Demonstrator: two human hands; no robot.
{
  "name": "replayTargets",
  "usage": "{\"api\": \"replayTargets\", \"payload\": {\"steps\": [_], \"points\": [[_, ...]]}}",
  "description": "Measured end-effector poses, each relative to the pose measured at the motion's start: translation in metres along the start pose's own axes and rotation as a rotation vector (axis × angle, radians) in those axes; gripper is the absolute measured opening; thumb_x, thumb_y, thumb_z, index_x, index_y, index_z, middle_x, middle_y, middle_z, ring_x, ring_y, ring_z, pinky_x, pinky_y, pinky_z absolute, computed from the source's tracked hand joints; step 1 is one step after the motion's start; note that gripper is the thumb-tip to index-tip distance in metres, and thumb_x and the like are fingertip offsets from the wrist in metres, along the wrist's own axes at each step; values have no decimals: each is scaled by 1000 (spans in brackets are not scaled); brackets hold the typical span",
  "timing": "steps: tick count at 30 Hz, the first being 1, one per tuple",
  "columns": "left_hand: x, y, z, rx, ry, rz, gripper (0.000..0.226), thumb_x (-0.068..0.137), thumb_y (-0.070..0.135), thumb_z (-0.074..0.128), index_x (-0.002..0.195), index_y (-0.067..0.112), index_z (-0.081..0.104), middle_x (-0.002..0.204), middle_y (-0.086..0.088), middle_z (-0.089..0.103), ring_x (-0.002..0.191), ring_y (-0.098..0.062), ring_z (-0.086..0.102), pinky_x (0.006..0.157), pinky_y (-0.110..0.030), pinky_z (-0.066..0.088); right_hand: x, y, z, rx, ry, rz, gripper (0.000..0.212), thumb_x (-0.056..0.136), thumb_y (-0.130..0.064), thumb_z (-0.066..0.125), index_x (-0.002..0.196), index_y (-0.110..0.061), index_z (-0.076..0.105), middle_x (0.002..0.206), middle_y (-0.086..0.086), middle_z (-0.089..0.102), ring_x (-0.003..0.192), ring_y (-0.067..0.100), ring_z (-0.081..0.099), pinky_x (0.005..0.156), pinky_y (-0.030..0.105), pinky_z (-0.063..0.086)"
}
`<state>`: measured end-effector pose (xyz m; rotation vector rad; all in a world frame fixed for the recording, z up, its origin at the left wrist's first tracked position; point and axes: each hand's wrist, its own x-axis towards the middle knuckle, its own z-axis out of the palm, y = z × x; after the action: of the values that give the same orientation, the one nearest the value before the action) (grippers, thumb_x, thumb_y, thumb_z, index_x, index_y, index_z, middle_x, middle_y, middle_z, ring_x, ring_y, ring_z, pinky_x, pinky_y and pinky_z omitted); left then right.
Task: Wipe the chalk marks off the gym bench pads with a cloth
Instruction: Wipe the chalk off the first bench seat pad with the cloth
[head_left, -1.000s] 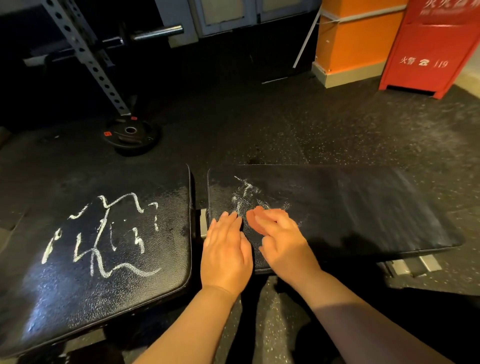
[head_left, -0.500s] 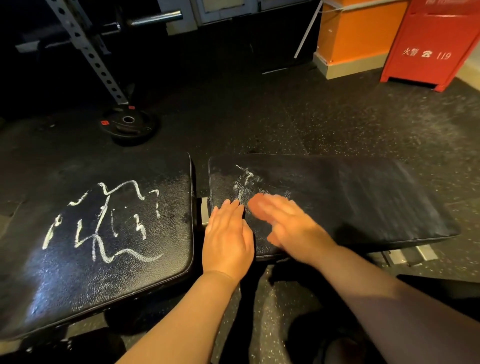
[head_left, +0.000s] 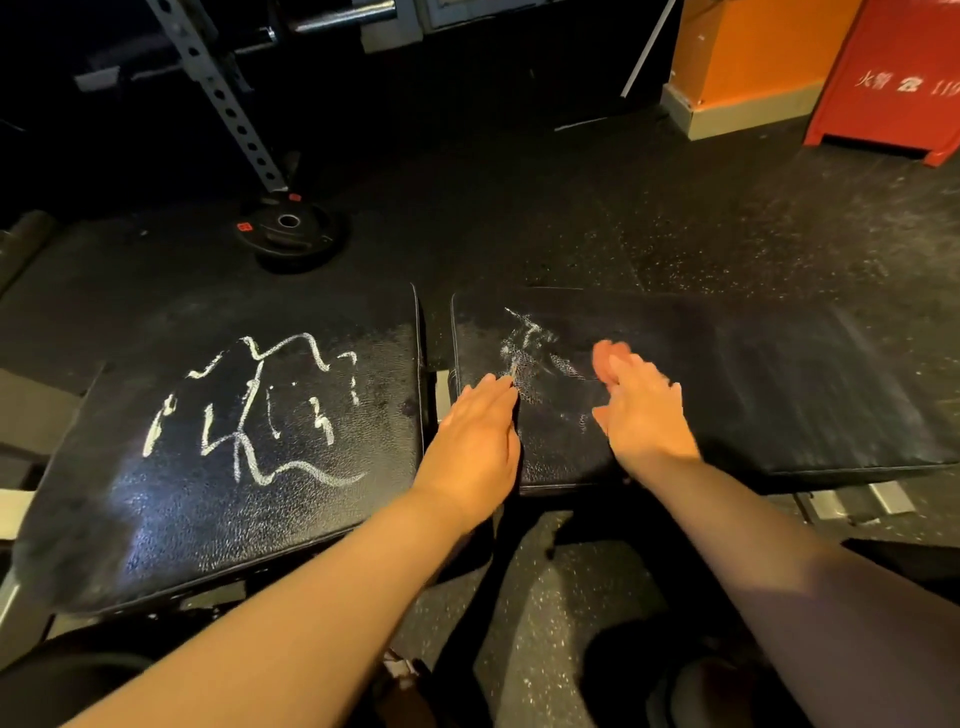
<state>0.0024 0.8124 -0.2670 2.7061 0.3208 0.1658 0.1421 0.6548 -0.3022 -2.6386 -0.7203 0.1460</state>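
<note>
A: Why are both palms down on the right pad (head_left: 779, 374)?
B: The left hand (head_left: 475, 431) lies flat near its near-left corner, probably to brace. The right hand (head_left: 641, 410), blurred, lies flat beside the smeared chalk (head_left: 524, 353). Neither grip holds anything, and the fingers are straight.
A: And the cloth?
B: None in view. The left pad (head_left: 130, 519) has bold chalk marks (head_left: 249, 410), untouched.
</note>
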Motion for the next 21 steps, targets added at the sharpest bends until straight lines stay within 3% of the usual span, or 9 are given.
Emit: {"api": "replayTargets", "payload": {"steps": [2, 5, 6, 8, 10, 12, 15, 19, 21], "points": [[0, -2, -4, -6, -14, -8, 52, 104, 12, 37, 156, 10, 28, 164, -3, 25, 153, -15, 11, 121, -19, -6, -2, -17, 9, -17, 73, 70, 59, 87, -12, 64, 141, -20, 41, 129, 5, 48, 111, 31, 49, 95, 44, 37], [-6, -1, -2, -65, -2, -53, 52, 106, 14, 33, 157, 12, 24, 166, -3, 16, 154, -13, 3, 120, -19, -9, -27, -49, 26, 73, 68, -234, 56, 92, -14, 49, 146, -25, 39, 140, -6, 42, 125, 20, 42, 107, 36, 32], [-8, -2, -1, -92, -5, -62, 53, 106, 16, 32, 158, 14, 22, 166, -1, 14, 154, -12, 1, 121, -22, -7, -37, -54, 23, 179, -3, -327, 57, 97, -17, 41, 153, -24, 34, 152, -11, 33, 139, 15, 31, 118, 34, 21], [-13, -3, -1, -131, -28, -82, 53, 108, 21, 30, 159, 17, 20, 167, 2, 11, 153, -9, -3, 125, -31, 1, -46, -47, 12, 320, -104, -429, 52, 105, -28, 28, 157, -21, 28, 162, -17, 16, 150, 7, 8, 125, 36, 0], [-15, -1, 0, -138, -44, -106, 52, 108, 23, 30, 158, 14, 20, 167, 2, 9, 153, -9, -5, 125, -34, 2, -38, -24, 12, 224, -138, -368, 58, 103, -44, 14, 159, -29, 19, 162, -25, 3, 152, 7, 0, 125, 44, -5], [-14, 6, 3, -121, -25, -121, 51, 109, 23, 29, 157, 10, 22, 167, -2, 9, 154, -13, -5, 125, -33, -1, -22, -9, 19, 21, -179, -140, 65, 97, -46, 4, 160, -31, 2, 166, -19, -2, 154, 20, 1, 124, 52, 0], [-12, 12, 9, -110, 9, -166, 52, 109, 24, 28, 157, 6, 21, 167, -6, 9, 154, -16, -6, 125, -34, -4, -16, -34, 29, 37, -88, -36, 66, 98, -44, 15, 160, -26, 2, 166, -3, 10, 150, 29, 12, 122, 53, 10], [-16, 8, 10, -215, 27, -161, 53, 109, 28, 27, 160, 19, 14, 168, 2, 8, 153, -8, -7, 126, -36, 1, -38, -63, 30, 363, -118, -278, 59, 102, -44, 16, 160, -35, 11, 167, -16, 5, 152, 3, -4, 126, 37, 1], [-20, 4, 8, -226, 32, -158, 53, 109, 26, 27, 160, 23, 15, 167, 6, 9, 152, -4, -7, 125, -38, 7, -49, -56, 13, 340, -154, -338, 57, 103, -43, 20, 159, -36, 13, 164, -22, 8, 148, -7, -4, 125, 31, -2]]}}
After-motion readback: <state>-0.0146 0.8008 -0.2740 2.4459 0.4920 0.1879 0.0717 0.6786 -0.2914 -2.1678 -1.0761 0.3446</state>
